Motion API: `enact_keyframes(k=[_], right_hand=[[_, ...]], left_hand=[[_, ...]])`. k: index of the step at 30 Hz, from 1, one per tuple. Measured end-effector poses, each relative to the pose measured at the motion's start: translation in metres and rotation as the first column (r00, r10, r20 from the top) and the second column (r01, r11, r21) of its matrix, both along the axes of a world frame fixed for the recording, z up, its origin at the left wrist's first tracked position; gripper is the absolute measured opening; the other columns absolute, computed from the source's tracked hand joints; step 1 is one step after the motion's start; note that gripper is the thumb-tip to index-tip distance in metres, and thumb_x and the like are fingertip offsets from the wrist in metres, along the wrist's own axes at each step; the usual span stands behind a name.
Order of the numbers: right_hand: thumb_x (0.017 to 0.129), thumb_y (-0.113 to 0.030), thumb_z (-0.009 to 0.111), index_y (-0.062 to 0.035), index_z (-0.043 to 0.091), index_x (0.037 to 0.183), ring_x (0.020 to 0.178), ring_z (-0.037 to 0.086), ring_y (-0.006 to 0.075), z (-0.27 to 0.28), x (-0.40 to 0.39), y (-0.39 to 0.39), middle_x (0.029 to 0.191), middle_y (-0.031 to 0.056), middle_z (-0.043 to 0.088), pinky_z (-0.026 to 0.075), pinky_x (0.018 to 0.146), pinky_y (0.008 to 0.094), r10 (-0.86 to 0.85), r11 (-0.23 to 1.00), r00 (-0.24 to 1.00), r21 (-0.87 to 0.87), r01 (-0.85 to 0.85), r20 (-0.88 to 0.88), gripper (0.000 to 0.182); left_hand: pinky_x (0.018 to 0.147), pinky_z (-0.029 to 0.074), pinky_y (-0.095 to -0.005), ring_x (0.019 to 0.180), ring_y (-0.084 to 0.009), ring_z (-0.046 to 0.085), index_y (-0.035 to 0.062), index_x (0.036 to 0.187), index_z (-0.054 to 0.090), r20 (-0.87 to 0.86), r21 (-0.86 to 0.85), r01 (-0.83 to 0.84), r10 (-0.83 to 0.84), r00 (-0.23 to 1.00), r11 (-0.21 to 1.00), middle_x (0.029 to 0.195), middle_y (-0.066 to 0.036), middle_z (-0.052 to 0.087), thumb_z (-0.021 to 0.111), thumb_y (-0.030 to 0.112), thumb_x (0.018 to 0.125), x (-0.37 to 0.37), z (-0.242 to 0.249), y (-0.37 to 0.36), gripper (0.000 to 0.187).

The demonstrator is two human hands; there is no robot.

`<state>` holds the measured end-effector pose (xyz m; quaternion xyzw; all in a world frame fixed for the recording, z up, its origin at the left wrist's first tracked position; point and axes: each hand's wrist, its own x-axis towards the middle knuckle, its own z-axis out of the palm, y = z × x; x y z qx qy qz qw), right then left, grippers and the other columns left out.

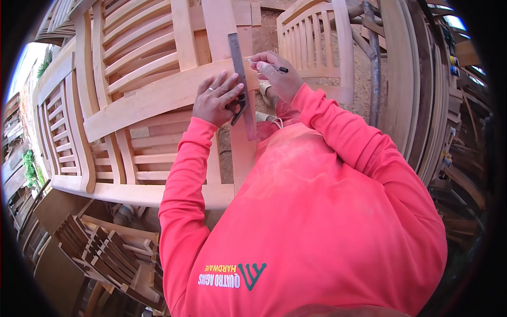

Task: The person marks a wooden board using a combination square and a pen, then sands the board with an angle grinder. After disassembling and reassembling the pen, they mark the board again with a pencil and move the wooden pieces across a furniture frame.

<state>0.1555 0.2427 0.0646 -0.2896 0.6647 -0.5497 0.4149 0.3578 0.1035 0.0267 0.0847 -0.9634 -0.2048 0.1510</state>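
My left hand [216, 99], with a ring on one finger, is closed on a combination square [236, 53]. Its long metal blade lies across the end of a curved wooden rail [153, 100], and part of its dark head shows under my fingers. My fingertips press near the blade's edge. Just right of the blade, my right hand [279, 76] pinches a pen [283, 70] with a black end. The pen's light tip points left toward the blade and the rail's end.
Slatted wooden chair backs [140, 47] lie around the rail. Another slatted frame [311, 42] stands at the upper right, beside long stacked boards [406, 68]. Slatted wooden pieces [116, 259] are heaped at the lower left. A metal pipe [374, 68] runs upright on the right.
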Motion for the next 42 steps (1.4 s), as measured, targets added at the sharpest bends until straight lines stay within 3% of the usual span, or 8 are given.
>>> enact_keyframes(k=[7, 10, 25, 28, 31, 34, 37, 42], right_hand=[[0.1, -0.015, 0.055, 0.0014, 0.056, 0.114, 0.096, 0.068, 0.0174, -0.019, 0.006, -0.016, 0.106, 0.0116, 0.066, 0.057, 0.08, 0.0296, -0.166, 0.983, 0.97, -0.049, 0.177, 0.176, 0.021], [0.1, -0.014, 0.055, 0.0016, 0.056, 0.116, 0.093, 0.067, 0.0167, -0.023, 0.008, -0.016, 0.103, 0.0111, 0.067, 0.056, 0.081, 0.0304, -0.143, 0.987, 0.974, -0.044, 0.152, 0.177, 0.022], [0.098, -0.016, 0.06, -0.0009, 0.061, 0.109, 0.09, 0.063, 0.0169, -0.029, 0.01, -0.014, 0.098, 0.01, 0.066, 0.051, 0.084, 0.0331, -0.065, 0.996, 0.99, -0.064, 0.057, -0.126, 0.019], [0.097, -0.015, 0.059, -0.0006, 0.061, 0.107, 0.089, 0.063, 0.0201, -0.022, 0.011, -0.015, 0.096, 0.0116, 0.065, 0.051, 0.084, 0.0345, -0.039, 0.999, 0.976, -0.038, 0.032, -0.213, 0.018], [0.097, -0.012, 0.057, 0.0018, 0.058, 0.11, 0.095, 0.063, 0.0219, -0.014, 0.011, -0.016, 0.105, 0.0133, 0.063, 0.051, 0.086, 0.0351, 0.034, 0.999, 0.92, -0.013, -0.043, -0.389, 0.019], [0.097, -0.012, 0.056, 0.002, 0.057, 0.109, 0.092, 0.062, 0.0297, -0.013, 0.016, -0.016, 0.1, 0.0172, 0.06, 0.05, 0.085, 0.0386, 0.029, 0.994, 0.829, -0.074, -0.084, -0.558, 0.019], [0.097, -0.012, 0.055, 0.0014, 0.057, 0.107, 0.092, 0.061, 0.0347, -0.006, 0.021, -0.014, 0.1, 0.0194, 0.059, 0.05, 0.084, 0.0417, 0.045, 0.994, 0.839, -0.056, -0.089, -0.542, 0.017], [0.096, -0.011, 0.055, 0.0011, 0.056, 0.105, 0.091, 0.061, 0.035, -0.013, 0.016, -0.017, 0.1, 0.0196, 0.059, 0.05, 0.083, 0.0426, 0.008, 0.988, 0.811, -0.118, -0.095, -0.585, 0.015]], left_hand=[[0.115, 0.037, -0.0445, 0.137, -0.0236, 0.056, 0.0309, 0.131, 0.069, -0.008, -0.002, -0.008, 0.008, 1.0, 1.0, 0.147, 0.0, 0.06, 0.076, 0.01, 0.068, 0.0, 0.0, 0.001, 0.067], [0.115, 0.038, -0.0449, 0.137, -0.0239, 0.056, 0.0313, 0.131, 0.068, -0.005, -0.014, -0.001, 0.001, 1.0, 1.0, 0.146, 0.0, 0.061, 0.075, 0.01, 0.069, 0.0, -0.002, 0.0, 0.067], [0.115, 0.037, -0.0448, 0.138, -0.023, 0.055, 0.0328, 0.132, 0.069, 0.009, -0.008, -0.01, 0.01, 1.0, 1.0, 0.146, 0.002, 0.061, 0.076, 0.011, 0.066, -0.001, -0.001, 0.0, 0.07], [0.115, 0.036, -0.0448, 0.138, -0.0227, 0.054, 0.0329, 0.132, 0.069, 0.027, 0.011, -0.009, 0.009, 1.0, 1.0, 0.146, 0.002, 0.061, 0.077, 0.01, 0.066, -0.001, -0.001, -0.001, 0.069], [0.114, 0.035, -0.0446, 0.139, -0.0228, 0.053, 0.0324, 0.131, 0.07, 0.051, 0.055, -0.014, 0.012, 0.999, 0.998, 0.146, 0.002, 0.061, 0.077, 0.009, 0.067, -0.002, 0.001, -0.002, 0.068], [0.114, 0.034, -0.0442, 0.14, -0.023, 0.053, 0.0318, 0.13, 0.071, 0.071, 0.051, -0.015, 0.011, 0.997, 0.999, 0.146, 0.002, 0.062, 0.076, 0.009, 0.067, -0.003, 0.006, -0.001, 0.067], [0.113, 0.035, -0.0449, 0.139, -0.0228, 0.054, 0.0314, 0.125, 0.073, 0.069, 0.053, -0.02, 0.016, 0.997, 0.998, 0.145, 0.0, 0.062, 0.077, 0.011, 0.07, -0.003, 0.007, -0.001, 0.059], [0.112, 0.035, -0.044, 0.139, -0.0223, 0.054, 0.0322, 0.125, 0.073, 0.059, 0.04, -0.017, 0.014, 0.998, 0.999, 0.144, 0.0, 0.063, 0.078, 0.011, 0.071, -0.003, 0.005, -0.002, 0.059]])
